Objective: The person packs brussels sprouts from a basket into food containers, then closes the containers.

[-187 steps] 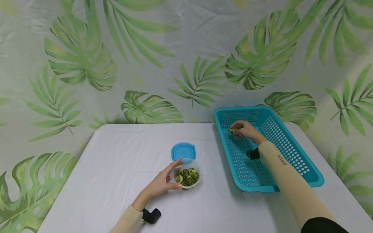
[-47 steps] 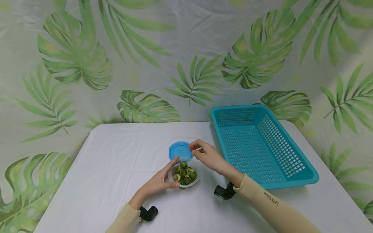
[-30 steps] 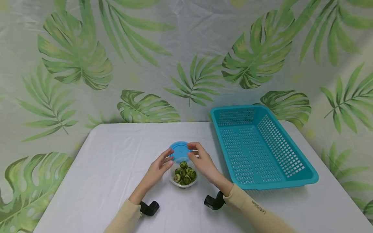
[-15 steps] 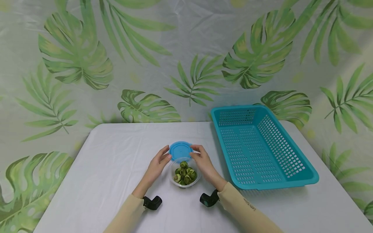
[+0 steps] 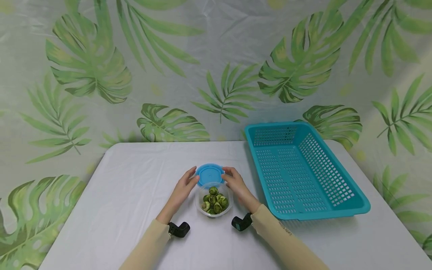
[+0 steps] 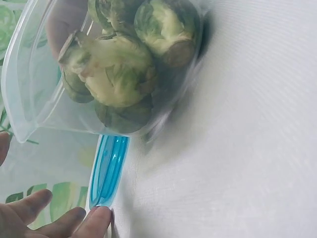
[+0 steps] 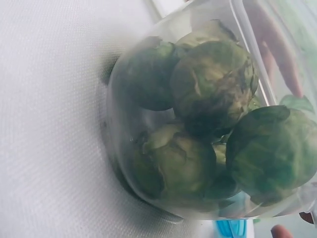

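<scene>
A small clear plastic container [image 5: 231, 198] stands mid-table, heaped with Brussels sprouts [image 5: 217, 206]. Just behind it lies its blue lid [image 5: 210, 174], flat on the cloth. My left hand [image 5: 182, 189] reaches past the container on the left; in the left wrist view its fingertips [image 6: 99, 218] are right at the end of the lid [image 6: 110, 168]. On the other side, my right hand [image 5: 237, 187] has its fingertips beside the lid's right edge, fingers loosely bent. Much of the right hand is hidden in the right wrist view, where sprouts [image 7: 213, 84] fill the middle.
A large turquoise perforated basket [image 5: 362, 206] occupies the table's right side, with no sprouts visible inside. White cloth [image 5: 135, 180] covers the table. Behind it hangs a leaf-patterned sheet [image 5: 226, 45].
My right hand brought a Brussels sprout from the basket, and one more tops the heap. Then my left hand left the container, and both hands moved to opposite sides of the lid.
</scene>
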Available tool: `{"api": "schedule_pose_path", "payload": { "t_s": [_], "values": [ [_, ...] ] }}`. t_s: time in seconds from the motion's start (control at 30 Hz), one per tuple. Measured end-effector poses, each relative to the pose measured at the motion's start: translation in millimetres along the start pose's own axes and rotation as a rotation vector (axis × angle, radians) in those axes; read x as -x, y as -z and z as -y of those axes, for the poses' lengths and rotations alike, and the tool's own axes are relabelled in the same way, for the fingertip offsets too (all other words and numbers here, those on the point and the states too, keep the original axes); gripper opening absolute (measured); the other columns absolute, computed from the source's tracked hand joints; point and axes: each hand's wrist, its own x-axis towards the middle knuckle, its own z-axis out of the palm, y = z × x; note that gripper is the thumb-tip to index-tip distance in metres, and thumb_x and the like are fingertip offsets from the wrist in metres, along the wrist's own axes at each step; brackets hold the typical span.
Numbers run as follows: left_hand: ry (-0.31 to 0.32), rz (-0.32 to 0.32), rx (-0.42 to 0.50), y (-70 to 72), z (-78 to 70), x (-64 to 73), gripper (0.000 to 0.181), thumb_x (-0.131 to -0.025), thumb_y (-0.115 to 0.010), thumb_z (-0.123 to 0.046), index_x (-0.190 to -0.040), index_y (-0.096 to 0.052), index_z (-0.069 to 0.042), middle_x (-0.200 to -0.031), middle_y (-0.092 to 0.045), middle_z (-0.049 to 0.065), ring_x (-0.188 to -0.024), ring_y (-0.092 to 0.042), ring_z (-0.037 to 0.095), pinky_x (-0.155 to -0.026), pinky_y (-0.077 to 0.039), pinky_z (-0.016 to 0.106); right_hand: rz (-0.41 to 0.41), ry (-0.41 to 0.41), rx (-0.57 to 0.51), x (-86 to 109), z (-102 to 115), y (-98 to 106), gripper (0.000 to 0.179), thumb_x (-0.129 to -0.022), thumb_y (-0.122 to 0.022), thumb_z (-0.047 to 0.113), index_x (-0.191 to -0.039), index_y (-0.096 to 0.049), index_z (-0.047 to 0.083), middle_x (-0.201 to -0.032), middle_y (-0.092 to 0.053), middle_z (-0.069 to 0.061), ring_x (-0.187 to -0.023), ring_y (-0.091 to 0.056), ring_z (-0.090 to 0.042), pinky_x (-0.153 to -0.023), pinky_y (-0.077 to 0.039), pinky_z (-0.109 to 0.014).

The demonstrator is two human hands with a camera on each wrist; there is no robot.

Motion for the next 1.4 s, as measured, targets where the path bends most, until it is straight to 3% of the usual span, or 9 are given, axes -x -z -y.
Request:
{"api": "schedule_pose_path", "payload": {
  "t_s": [0.33,0.67,0.83,1.1,1.2,1.4],
  "values": [
    [-0.035,0.001,0.059,-1.3,-5.5,-5.3,0.058,-0.100,-0.052,-0.031,-0.148,-0.032,-0.004,-0.150,-0.031,0.022,-0.132,-0.037,0.039,-0.105,-0.033,0.050,-0.025,0.021,-0.009,-2.9,-2,1,0.040,-0.099,-0.047,0.009,-0.136,-0.044,-0.005,-0.138,-0.043,-0.024,-0.123,-0.045,-0.038,-0.097,-0.041,-0.047],
    [-0.099,-0.045,0.092,-0.4,-18.5,-19.0,0.053,-0.101,-0.050,-0.020,-0.147,-0.034,-0.001,-0.148,-0.034,0.022,-0.127,-0.044,0.035,-0.103,-0.036,0.049,-0.070,0.177,-0.063,-2.9,2,5,0.040,-0.100,-0.047,0.008,-0.138,-0.045,-0.003,-0.142,-0.041,-0.021,-0.117,-0.050,-0.039,-0.098,-0.039,-0.051],
    [-0.127,-0.060,0.096,-0.1,-26.5,-21.7,0.052,-0.100,-0.052,-0.020,-0.146,-0.036,-0.002,-0.147,-0.037,0.020,-0.123,-0.048,0.034,-0.100,-0.039,0.048,-0.106,0.217,-0.095,-1.2,4,7,0.039,-0.099,-0.048,0.007,-0.137,-0.046,-0.003,-0.135,-0.046,-0.025,-0.111,-0.052,-0.042,-0.097,-0.037,-0.055],
    [-0.117,-0.038,0.136,1.3,-37.1,-13.4,0.051,-0.099,-0.055,-0.017,-0.145,-0.038,-0.004,-0.146,-0.039,0.018,-0.120,-0.050,0.032,-0.100,-0.040,0.044,-0.177,0.285,-0.120,2.9,4,5,0.035,-0.098,-0.048,0.004,-0.132,-0.052,-0.003,-0.129,-0.050,-0.021,-0.101,-0.054,-0.034,-0.091,-0.040,-0.053],
    [-0.101,-0.014,0.142,2.6,-48.7,-4.1,0.051,-0.098,-0.055,-0.014,-0.145,-0.037,-0.001,-0.146,-0.038,0.022,-0.121,-0.049,0.035,-0.100,-0.040,0.045,-0.199,0.304,-0.115,6.8,4,4,0.033,-0.098,-0.049,0.003,-0.130,-0.054,-0.003,-0.128,-0.051,-0.019,-0.097,-0.053,-0.030,-0.089,-0.042,-0.051],
    [-0.090,-0.033,0.119,0.8,-43.3,7.9,0.050,-0.097,-0.059,-0.015,-0.143,-0.042,-0.005,-0.142,-0.044,0.016,-0.115,-0.052,0.030,-0.096,-0.044,0.042,-0.208,0.313,-0.060,15.9,5,5,0.032,-0.098,-0.050,0.003,-0.128,-0.055,-0.003,-0.122,-0.053,-0.019,-0.090,-0.052,-0.020,-0.084,-0.046,-0.047]
  ]
}}
